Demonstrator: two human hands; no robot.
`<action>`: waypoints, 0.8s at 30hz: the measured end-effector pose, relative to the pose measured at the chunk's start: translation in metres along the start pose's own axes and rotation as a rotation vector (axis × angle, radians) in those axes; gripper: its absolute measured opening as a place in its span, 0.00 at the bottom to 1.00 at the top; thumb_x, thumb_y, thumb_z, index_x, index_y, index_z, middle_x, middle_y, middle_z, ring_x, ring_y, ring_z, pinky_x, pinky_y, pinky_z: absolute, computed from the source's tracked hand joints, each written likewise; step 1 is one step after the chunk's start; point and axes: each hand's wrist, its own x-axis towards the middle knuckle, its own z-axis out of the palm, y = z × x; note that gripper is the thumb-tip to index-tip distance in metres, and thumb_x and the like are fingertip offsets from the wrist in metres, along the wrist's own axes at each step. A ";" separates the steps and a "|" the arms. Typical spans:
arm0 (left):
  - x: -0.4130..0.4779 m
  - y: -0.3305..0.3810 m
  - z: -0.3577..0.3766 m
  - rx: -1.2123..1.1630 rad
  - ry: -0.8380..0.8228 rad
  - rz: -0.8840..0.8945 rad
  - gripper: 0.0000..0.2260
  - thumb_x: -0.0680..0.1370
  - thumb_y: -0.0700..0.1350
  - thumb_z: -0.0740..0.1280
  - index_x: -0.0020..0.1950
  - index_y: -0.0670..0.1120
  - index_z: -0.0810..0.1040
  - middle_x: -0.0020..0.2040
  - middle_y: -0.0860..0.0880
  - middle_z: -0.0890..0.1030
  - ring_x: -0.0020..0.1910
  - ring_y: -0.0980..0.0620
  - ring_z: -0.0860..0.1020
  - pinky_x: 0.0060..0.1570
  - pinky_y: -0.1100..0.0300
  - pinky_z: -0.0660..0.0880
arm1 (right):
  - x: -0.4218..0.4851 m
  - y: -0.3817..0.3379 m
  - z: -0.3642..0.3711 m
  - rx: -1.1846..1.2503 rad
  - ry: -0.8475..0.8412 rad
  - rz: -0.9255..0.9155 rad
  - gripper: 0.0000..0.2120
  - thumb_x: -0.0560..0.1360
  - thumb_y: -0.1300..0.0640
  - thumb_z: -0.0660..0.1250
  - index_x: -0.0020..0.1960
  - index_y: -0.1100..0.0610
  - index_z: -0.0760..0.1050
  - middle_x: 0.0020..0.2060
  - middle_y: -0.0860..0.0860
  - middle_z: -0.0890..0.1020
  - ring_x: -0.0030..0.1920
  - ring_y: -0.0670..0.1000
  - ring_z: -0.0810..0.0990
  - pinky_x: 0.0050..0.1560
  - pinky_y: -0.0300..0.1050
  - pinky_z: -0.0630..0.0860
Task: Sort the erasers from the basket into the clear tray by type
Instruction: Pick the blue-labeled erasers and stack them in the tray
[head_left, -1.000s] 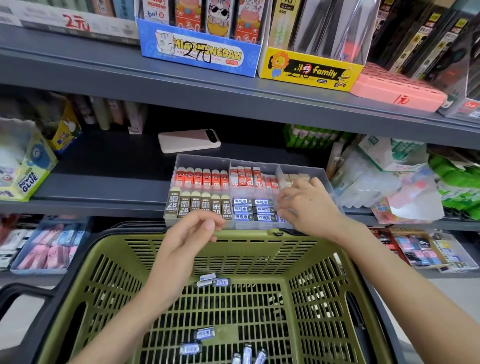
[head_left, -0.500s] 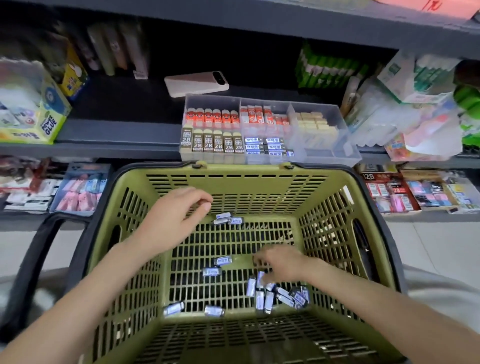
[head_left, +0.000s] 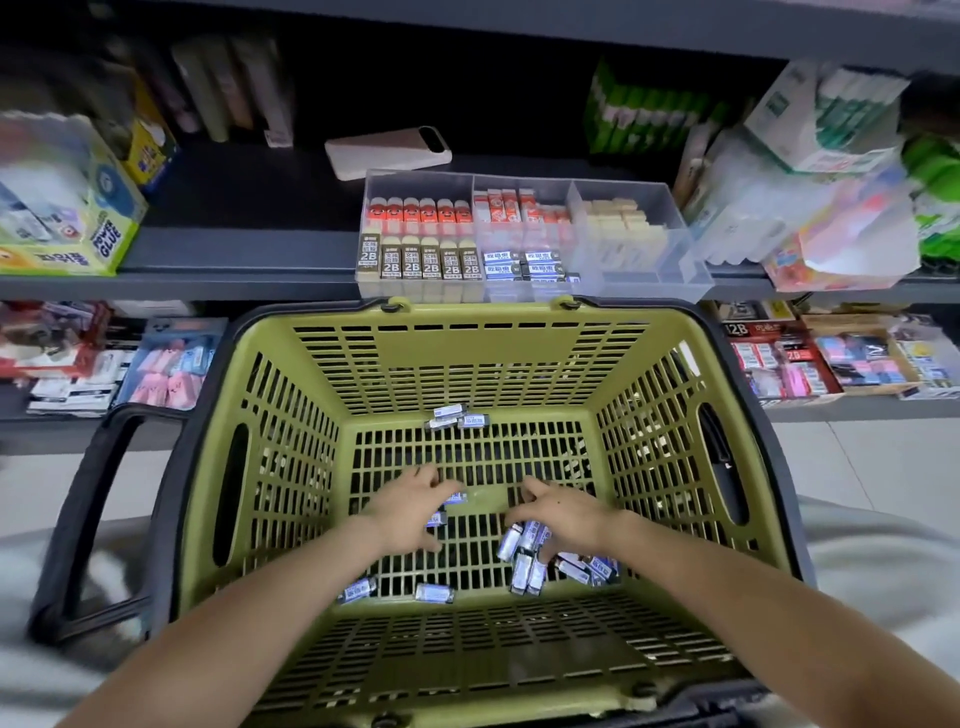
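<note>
Blurred shop shelves (head_left: 234, 249) are seen behind the clear tray (head_left: 675, 270). Blue erasers (head_left: 435, 592) are scattered on the green basket (head_left: 467, 348) floor. Some are hidden under the left hand (head_left: 408, 512) and right hand (head_left: 563, 514); whether any is gripped cannot be told.

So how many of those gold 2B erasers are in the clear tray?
6. The gold-sleeved 2B erasers sit side by side in one row along the front-left edge of the clear plastic tray; others may be hidden below.

We reach forward and down; our left hand (head_left: 408, 512) and right hand (head_left: 566, 512) sit side by side, palm-down, fingers spread, slightly bent.
</note>
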 end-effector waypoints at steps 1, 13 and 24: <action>0.002 0.000 0.005 -0.019 0.045 0.011 0.32 0.73 0.50 0.71 0.74 0.52 0.61 0.67 0.46 0.68 0.65 0.48 0.67 0.63 0.56 0.68 | 0.000 0.002 0.000 -0.013 0.006 0.006 0.28 0.72 0.61 0.70 0.68 0.46 0.67 0.67 0.55 0.64 0.63 0.56 0.72 0.64 0.45 0.65; 0.012 0.012 0.014 -0.054 0.132 0.009 0.27 0.77 0.41 0.64 0.74 0.45 0.58 0.63 0.43 0.73 0.48 0.51 0.74 0.46 0.62 0.75 | -0.001 -0.011 0.007 -0.137 -0.085 -0.093 0.15 0.75 0.59 0.66 0.61 0.58 0.73 0.66 0.58 0.71 0.64 0.59 0.72 0.67 0.51 0.67; 0.005 0.019 -0.031 -1.954 -0.070 -0.365 0.16 0.70 0.37 0.61 0.58 0.37 0.71 0.49 0.37 0.74 0.39 0.45 0.79 0.32 0.57 0.75 | -0.008 -0.023 -0.029 0.786 0.085 0.127 0.07 0.74 0.61 0.67 0.52 0.58 0.77 0.39 0.50 0.80 0.33 0.45 0.78 0.35 0.35 0.77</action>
